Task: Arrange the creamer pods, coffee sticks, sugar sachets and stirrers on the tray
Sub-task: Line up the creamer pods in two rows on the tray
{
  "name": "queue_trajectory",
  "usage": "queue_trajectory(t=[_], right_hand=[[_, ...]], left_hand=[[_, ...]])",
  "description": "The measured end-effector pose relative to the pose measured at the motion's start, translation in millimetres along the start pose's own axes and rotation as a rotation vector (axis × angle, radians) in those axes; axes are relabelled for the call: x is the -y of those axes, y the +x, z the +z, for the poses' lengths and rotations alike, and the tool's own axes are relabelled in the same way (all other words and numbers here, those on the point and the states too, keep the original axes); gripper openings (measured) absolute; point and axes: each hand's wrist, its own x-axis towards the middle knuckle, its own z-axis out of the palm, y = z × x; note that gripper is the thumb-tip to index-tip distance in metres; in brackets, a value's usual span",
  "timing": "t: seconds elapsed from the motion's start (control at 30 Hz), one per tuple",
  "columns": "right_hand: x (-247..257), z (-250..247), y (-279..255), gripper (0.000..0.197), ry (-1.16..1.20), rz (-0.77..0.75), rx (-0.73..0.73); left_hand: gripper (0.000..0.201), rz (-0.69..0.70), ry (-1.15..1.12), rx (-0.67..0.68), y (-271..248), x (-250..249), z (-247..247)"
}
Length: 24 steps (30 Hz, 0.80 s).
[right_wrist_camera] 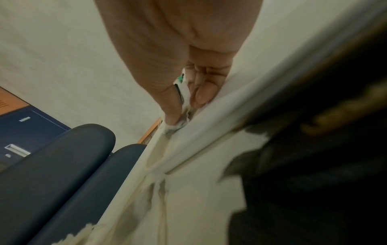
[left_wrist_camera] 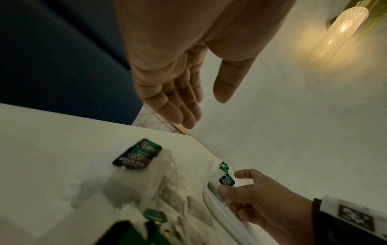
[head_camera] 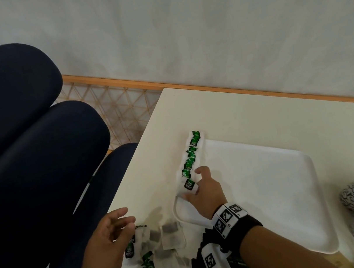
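Right hand (head_camera: pixel 203 193): pinches the nearest tea bag (head_camera: pixel 189 186), ending the row (head_camera: pixel 191 154) along the tray (head_camera: pixel 295 196) edge.
Left hand (head_camera: pixel 108 235): fingers relaxed, empty, above the loose bags (head_camera: pixel 164 239) on the counter (head_camera: pixel 249 114).
Risk: nudging could scatter the row; light bags slide off the rim.

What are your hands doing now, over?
Right hand pinches the nearest tea bag at the tray edge. Left hand open above loose tea bags. Nothing blocking.
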Motion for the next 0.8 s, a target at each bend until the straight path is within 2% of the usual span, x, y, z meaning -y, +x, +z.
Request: queue_trajectory(t=[0.27,0.37,0.47,0.63,0.8], right_hand=[[7.0,-3.7,-4.7,0.038,-0.070,-0.094,-0.061],[8.3,-4.0,-1.5,0.036,-0.077,-0.114,-0.075],[5.7,-2.8,2.3,0.040,-0.058,-0.094,-0.050],[-0.9,4.2,6.1,0.063,-0.050,-0.067,0.018],[1.4,4.1,8.1,0.065,-0.105,-0.076,0.000]], left_hand=[[0.031,0.002,0.018,-0.007,0.0,5.5,-1.8],[0.030,0.008,0.017,-0.008,0.3,6.4,-2.3],[0.030,0.012,0.014,-0.012,0.8,7.1,-4.1],[0.030,-0.001,0.011,-0.022,1.2,10.8,-5.5],[0.030,-0.010,0.008,-0.015,0.8,12.5,-3.3]])
